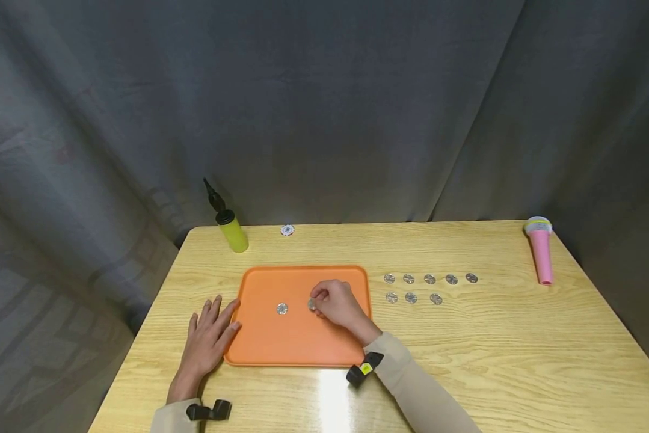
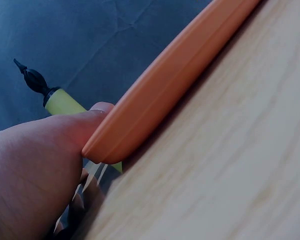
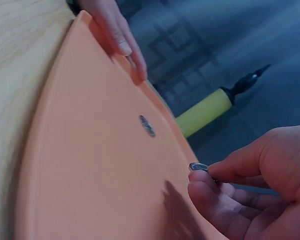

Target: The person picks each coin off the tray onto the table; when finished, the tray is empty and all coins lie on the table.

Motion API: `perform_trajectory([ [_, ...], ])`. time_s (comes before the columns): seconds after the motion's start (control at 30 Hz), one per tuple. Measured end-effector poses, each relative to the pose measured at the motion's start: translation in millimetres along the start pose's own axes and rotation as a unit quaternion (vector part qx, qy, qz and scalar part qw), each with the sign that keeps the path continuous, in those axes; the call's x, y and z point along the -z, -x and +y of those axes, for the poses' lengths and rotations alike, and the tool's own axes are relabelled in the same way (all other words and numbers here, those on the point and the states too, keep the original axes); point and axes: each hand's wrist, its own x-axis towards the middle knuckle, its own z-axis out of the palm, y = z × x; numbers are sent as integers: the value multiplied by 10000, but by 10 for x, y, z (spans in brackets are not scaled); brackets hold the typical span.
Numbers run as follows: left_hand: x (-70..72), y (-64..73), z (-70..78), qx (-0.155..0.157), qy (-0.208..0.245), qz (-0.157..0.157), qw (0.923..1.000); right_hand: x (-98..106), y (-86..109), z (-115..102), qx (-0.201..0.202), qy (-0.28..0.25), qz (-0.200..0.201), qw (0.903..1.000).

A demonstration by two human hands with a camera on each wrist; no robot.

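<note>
Over the orange tray, my right hand pinches a silver coin between thumb and fingertips. In the right wrist view this coin is held above the tray, with a shadow below. Another silver coin lies flat on the tray, left of the right hand. My left hand rests at the tray's left edge, its fingers spread and its thumb touching the rim. To the right of the tray, several more silver coins lie on the table in two rows.
A yellow-green hand pump with a black nozzle stands behind the tray at the left. A poker chip lies near the table's back edge. On the far right is a pink toy microphone. Grey curtains hang behind the wooden table.
</note>
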Motion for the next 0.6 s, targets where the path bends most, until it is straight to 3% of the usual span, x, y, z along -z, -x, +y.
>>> perform_trajectory([
  [0.4, 8, 8, 14, 64, 20, -24, 10000, 216, 59, 79, -311, -705, 209, 9968],
  [0.6, 4, 7, 14, 54, 8, -7, 10000, 305, 97, 145, -411, -783, 370, 9954],
])
